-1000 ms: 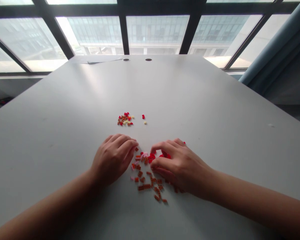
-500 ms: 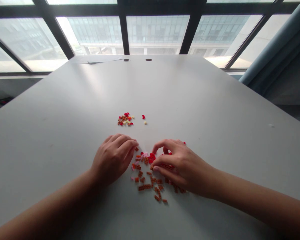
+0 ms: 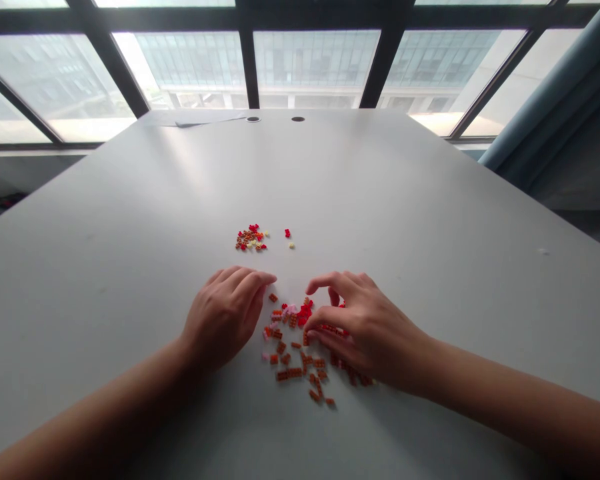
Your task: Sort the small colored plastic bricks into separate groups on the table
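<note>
A scatter of tiny orange, red and pink bricks point(image 3: 295, 353) lies on the white table point(image 3: 130, 220) between my hands. My left hand point(image 3: 227, 317) rests palm down just left of the scatter, fingers loosely curled and touching the table. My right hand point(image 3: 363, 327) hovers over the right part of the scatter, fingers curled, thumb and fingertips down among the bricks. Whether it pinches one is hidden. A smaller pile of red, orange and yellow bricks point(image 3: 251, 239) lies farther back, with two stray pieces point(image 3: 288, 237) to its right.
Two round cable holes point(image 3: 275, 119) and a flat sheet point(image 3: 207, 121) sit at the table's far edge. Large windows run behind. A blue-grey curtain point(image 3: 555, 113) hangs at the right.
My right hand has shifted slightly, its index finger lifting and its thumb sliding lower into the bricks. My left hand's fingers have straightened a little. The piles stay put.
</note>
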Motion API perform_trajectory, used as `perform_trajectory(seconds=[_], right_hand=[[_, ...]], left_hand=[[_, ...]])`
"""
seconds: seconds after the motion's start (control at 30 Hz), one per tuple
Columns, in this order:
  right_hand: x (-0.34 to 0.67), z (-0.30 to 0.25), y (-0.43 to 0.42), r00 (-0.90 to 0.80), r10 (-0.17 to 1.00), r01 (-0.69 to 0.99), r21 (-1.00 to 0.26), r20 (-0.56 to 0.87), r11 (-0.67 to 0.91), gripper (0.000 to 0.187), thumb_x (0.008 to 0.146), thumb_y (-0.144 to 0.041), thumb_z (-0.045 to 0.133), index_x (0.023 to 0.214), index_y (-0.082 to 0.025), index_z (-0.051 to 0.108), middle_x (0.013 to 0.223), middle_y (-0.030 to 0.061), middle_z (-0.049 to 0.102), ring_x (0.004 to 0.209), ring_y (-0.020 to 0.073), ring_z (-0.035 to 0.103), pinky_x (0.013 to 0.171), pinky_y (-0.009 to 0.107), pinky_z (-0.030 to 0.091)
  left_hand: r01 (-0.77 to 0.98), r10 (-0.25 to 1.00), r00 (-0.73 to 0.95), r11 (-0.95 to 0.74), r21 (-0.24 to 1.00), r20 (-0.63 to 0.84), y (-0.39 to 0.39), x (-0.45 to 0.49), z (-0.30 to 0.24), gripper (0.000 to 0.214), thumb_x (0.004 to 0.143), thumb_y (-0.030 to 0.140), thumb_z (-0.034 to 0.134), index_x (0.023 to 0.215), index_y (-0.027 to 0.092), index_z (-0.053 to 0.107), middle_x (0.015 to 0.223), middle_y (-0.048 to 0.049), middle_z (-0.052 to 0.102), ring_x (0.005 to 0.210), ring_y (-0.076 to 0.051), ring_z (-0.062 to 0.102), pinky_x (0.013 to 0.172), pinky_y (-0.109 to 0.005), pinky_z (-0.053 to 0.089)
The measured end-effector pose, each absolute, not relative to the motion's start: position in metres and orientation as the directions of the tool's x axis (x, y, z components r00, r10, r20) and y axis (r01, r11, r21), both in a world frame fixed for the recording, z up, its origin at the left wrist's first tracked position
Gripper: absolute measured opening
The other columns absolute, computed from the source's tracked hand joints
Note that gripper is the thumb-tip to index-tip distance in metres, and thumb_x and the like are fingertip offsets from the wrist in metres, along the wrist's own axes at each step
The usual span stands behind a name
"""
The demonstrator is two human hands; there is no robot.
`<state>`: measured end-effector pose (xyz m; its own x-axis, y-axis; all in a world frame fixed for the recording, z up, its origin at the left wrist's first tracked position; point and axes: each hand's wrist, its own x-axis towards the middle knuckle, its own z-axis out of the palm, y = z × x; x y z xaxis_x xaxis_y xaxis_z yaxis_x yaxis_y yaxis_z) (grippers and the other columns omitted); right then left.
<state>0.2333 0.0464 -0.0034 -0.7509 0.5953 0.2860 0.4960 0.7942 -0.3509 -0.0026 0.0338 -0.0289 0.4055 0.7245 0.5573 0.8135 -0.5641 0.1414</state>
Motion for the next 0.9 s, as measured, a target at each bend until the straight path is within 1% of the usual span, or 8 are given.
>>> perform_trajectory(seconds=[0.17,0.23,0.3,0.4,0.5,0.6,0.8,0.9], right_hand=[[0.236,-0.007,0.056,-0.718,0.541,0.507,-0.203,0.437,0.838,0.021,0.095,-0.021,0.055,0.087,-0.019,0.075,0.11,0.0119,0.066,0.078,0.0184,0.051,0.077,0.037,0.037],[0.237,-0.009,0.062,-0.712,0.546,0.534,-0.164,0.441,0.83,0.019,0.094,-0.02,0.056,0.093,-0.02,0.075,0.11,0.0122,0.066,0.078,0.0185,0.051,0.077,0.036,0.037],[0.239,-0.012,0.067,-0.723,0.558,0.543,-0.163,0.408,0.823,0.018,0.093,-0.02,0.059,0.099,-0.023,0.076,0.112,0.0117,0.065,0.079,0.0185,0.052,0.077,0.036,0.038],[0.24,-0.016,0.069,-0.724,0.574,0.546,-0.189,0.383,0.816,0.016,0.092,-0.022,0.061,0.098,-0.026,0.076,0.112,0.01,0.066,0.08,0.0182,0.054,0.077,0.035,0.038],[0.241,-0.016,0.068,-0.715,0.587,0.553,-0.205,0.38,0.807,0.012,0.091,-0.023,0.063,0.088,-0.023,0.074,0.109,0.0088,0.068,0.081,0.0181,0.056,0.079,0.035,0.037],[0.241,-0.013,0.067,-0.717,0.594,0.546,-0.236,0.365,0.804,0.008,0.089,-0.02,0.064,0.085,-0.02,0.071,0.104,0.008,0.07,0.083,0.0181,0.06,0.08,0.034,0.037],[0.242,-0.008,0.067,-0.722,0.625,0.508,-0.387,0.297,0.77,0.01,0.086,-0.013,0.064,0.086,-0.021,0.07,0.099,0.0063,0.07,0.09,0.0199,0.064,0.081,0.035,0.038],[0.244,-0.001,0.065,-0.699,0.643,0.479,-0.463,0.313,0.746,0.011,0.086,-0.014,0.064,0.088,-0.023,0.071,0.098,0.0057,0.07,0.089,0.0189,0.065,0.08,0.034,0.038]], left_hand=[[0.808,0.707,0.424,-0.578,0.115,0.566,0.034,-0.003,-0.029,0.016,0.093,0.013,0.048,0.097,0.017,0.062,0.084,-0.004,0.068,0.078,-0.019,0.062,0.073,-0.031,0.049],[0.808,0.702,0.428,-0.579,0.108,0.569,0.034,-0.003,-0.028,0.015,0.092,0.013,0.048,0.096,0.017,0.062,0.084,-0.0037,0.068,0.078,-0.019,0.062,0.073,-0.031,0.049],[0.808,0.699,0.432,-0.581,0.101,0.57,0.034,-0.003,-0.028,0.015,0.092,0.013,0.049,0.096,0.017,0.062,0.084,-0.0038,0.068,0.079,-0.019,0.062,0.074,-0.032,0.049],[0.801,0.694,0.44,-0.59,0.1,0.569,0.035,-0.004,-0.029,0.015,0.092,0.012,0.049,0.096,0.017,0.063,0.084,-0.0038,0.068,0.079,-0.019,0.062,0.074,-0.032,0.049],[0.798,0.701,0.438,-0.592,0.115,0.563,0.035,-0.005,-0.03,0.015,0.092,0.012,0.05,0.096,0.017,0.063,0.085,-0.0039,0.068,0.079,-0.019,0.061,0.074,-0.032,0.049],[0.797,0.705,0.436,-0.591,0.124,0.56,0.034,-0.004,-0.03,0.014,0.092,0.012,0.051,0.097,0.017,0.063,0.086,-0.0041,0.068,0.08,-0.019,0.061,0.075,-0.032,0.049],[0.796,0.704,0.438,-0.592,0.123,0.559,0.035,-0.005,-0.031,0.015,0.092,0.012,0.051,0.097,0.017,0.063,0.086,-0.0041,0.068,0.081,-0.019,0.061,0.076,-0.033,0.049],[0.794,0.705,0.441,-0.594,0.125,0.555,0.035,-0.005,-0.032,0.015,0.092,0.013,0.051,0.097,0.017,0.064,0.087,-0.0043,0.068,0.081,-0.019,0.061,0.076,-0.033,0.05]])
